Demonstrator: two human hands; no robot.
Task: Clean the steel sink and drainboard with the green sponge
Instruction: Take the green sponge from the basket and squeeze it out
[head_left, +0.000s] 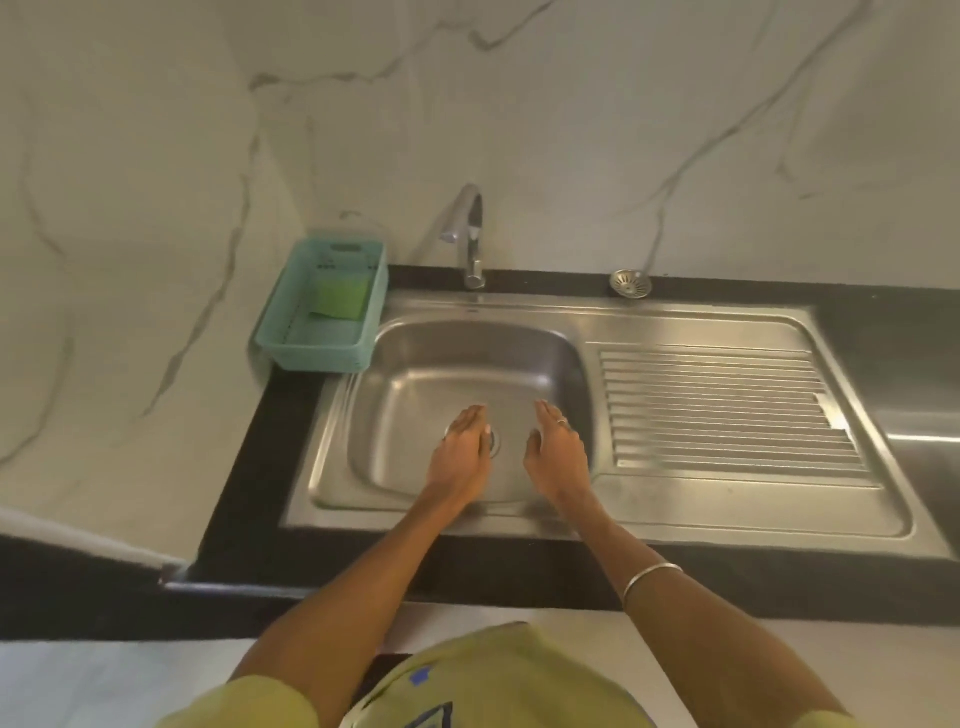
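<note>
The steel sink is set in a black counter, with its ridged drainboard to the right. The green sponge lies inside a teal plastic basket at the sink's back left corner. Both of my hands hover over the basin with fingers straight and palms facing each other. My left hand partly covers the drain. My right hand is just right of it and wears a ring. Neither hand holds anything.
A chrome tap stands behind the basin. A loose steel strainer lies on the black counter behind the drainboard. A marble wall rises behind and to the left. Another steel surface adjoins at far right.
</note>
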